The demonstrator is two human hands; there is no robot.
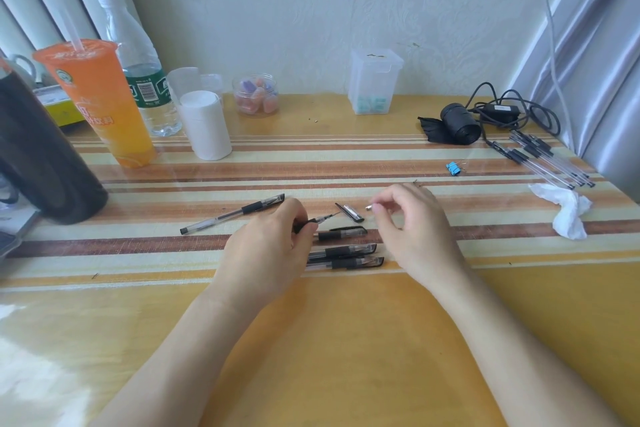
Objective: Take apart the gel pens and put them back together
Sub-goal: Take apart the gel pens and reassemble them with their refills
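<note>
While gripping the open pen (320, 219) by its barrel in the left hand (270, 239), fingers curled round it, holding it low over the worktop (311, 340) with the bare refill point aimed right. Pinching a small metal tip (369, 207) between thumb and fingertip of the right hand (412, 218), near the refill end but apart from it. Cap (349, 212) off, lying on the worktop between the two hands, just behind the refill.

Step in hand, as a judgement: mid-way on this one pen, tip separated from barrel. Strip-down or rebuild, can't tell from this alone.

If rebuild: line the tip's bore up with the refill point, slide over, thread onto the barrel squarely, then refit the cap. If strip-down: park the tip beside the cap, pull the refill out. Either way a tiny part, easy to drop or let roll.

Three capped pens (343, 250) lying side by side just under the hands, a single pen (232, 215) to the left, a bundle of pens (547, 159) well apart at far right.
</note>
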